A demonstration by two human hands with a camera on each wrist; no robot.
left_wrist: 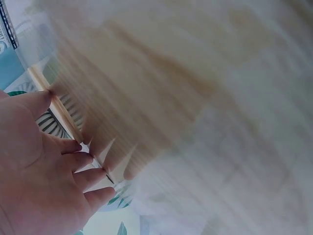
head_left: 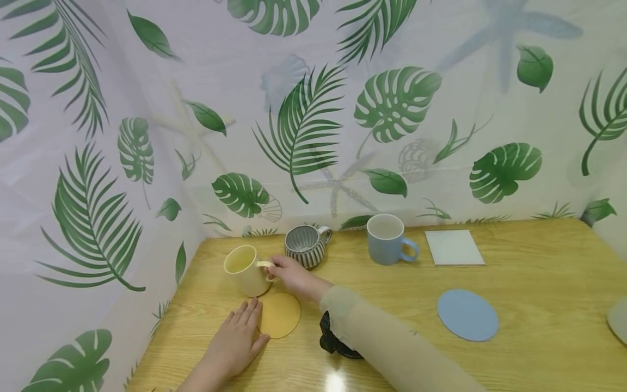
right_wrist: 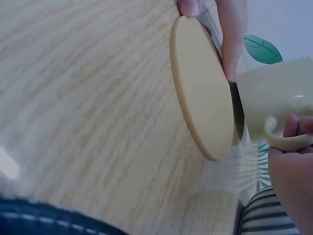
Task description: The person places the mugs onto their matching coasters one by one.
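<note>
A yellow mug [head_left: 251, 275] stands at the left of the table, and my right hand [head_left: 294, 275] grips its handle. In the right wrist view the fingers of the right hand [right_wrist: 293, 169] curl through the handle of the mug [right_wrist: 279, 93]. Whether the mug's base touches the table is hard to tell. Just in front of it lies a round yellow coaster [head_left: 280, 317]. My left hand [head_left: 234, 338] is flat on the table, fingers extended, touching the coaster's left edge. A grey-and-white striped cup [head_left: 305, 247] stands behind the right hand.
A blue mug [head_left: 386, 242] stands towards the back, with a white square coaster [head_left: 455, 247] to its right. Nearer the front lies a round blue coaster [head_left: 467, 316]. A pale rounded object [head_left: 618, 321] shows at the right edge. Leaf-printed cloth [head_left: 313, 147] borders the table's back.
</note>
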